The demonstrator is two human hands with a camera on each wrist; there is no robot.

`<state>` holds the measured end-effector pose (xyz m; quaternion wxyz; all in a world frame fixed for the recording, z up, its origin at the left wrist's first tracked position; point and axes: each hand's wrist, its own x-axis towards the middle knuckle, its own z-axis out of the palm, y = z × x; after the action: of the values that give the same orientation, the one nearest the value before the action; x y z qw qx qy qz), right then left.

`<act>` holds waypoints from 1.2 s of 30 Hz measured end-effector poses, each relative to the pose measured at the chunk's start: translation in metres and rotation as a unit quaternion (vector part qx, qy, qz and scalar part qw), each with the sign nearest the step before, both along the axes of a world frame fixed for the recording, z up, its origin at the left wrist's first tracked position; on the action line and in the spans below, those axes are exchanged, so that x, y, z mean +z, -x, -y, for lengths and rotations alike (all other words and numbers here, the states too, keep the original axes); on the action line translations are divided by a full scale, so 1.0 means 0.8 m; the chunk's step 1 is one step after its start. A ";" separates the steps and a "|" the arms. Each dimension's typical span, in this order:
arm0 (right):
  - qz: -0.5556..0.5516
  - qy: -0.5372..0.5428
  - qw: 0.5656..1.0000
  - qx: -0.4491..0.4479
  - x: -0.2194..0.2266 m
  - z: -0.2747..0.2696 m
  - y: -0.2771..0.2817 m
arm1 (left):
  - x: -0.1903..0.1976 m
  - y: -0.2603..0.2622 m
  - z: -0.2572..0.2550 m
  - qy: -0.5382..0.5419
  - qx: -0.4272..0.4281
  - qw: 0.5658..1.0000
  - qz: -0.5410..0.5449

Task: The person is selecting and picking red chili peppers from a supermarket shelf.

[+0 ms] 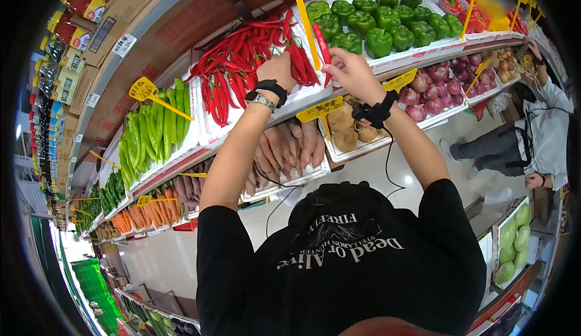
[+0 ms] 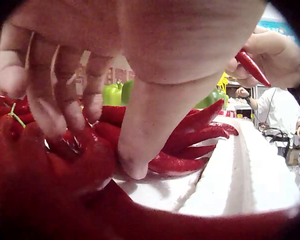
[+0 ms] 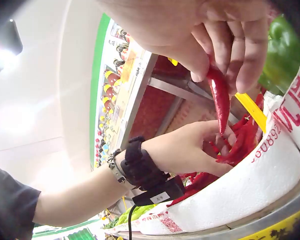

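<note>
My right hand (image 1: 352, 75) pinches one red chili pepper (image 1: 321, 40) between thumb and fingers, above the front edge of the white foam tray (image 1: 308, 97). In the right wrist view that chili (image 3: 219, 100) hangs from the fingertips, pointed end down. My left hand (image 1: 277, 72) reaches into the pile of red chilies (image 1: 233, 57). In the left wrist view its fingers (image 2: 70, 100) hang down loosely with their tips among the peppers. The thumb stands apart from them, its tip close over the white foam. Some left fingertips are partly hidden by blurred chilies in front.
Green bell peppers (image 1: 381, 21) lie right of the chilies, long green peppers (image 1: 154, 121) left. Yellow price signs (image 1: 299, 9) rise between trays. Below are sweet potatoes (image 1: 290, 148), brown round vegetables (image 1: 344, 131) and red onions (image 1: 433, 88). Another person (image 1: 541, 124) stands at the right.
</note>
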<state>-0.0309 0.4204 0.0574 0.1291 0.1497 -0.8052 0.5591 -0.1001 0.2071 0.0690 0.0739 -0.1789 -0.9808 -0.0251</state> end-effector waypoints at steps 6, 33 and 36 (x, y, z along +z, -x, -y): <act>-0.031 -0.029 0.999 0.002 0.016 0.037 0.001 | 0.009 0.003 0.007 -0.026 0.078 0.994 0.074; -0.107 0.012 0.994 -0.017 0.006 0.046 -0.045 | -0.045 0.051 0.037 -0.335 0.082 0.907 0.242; -0.047 -0.024 0.998 0.028 0.023 0.064 -0.040 | -0.056 0.050 0.044 -0.314 0.050 0.926 0.203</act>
<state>0.0010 0.3691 0.0762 0.1474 0.2014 -0.8069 0.5354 -0.1401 0.1717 0.0241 -0.0736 -0.0889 -0.9244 -0.3635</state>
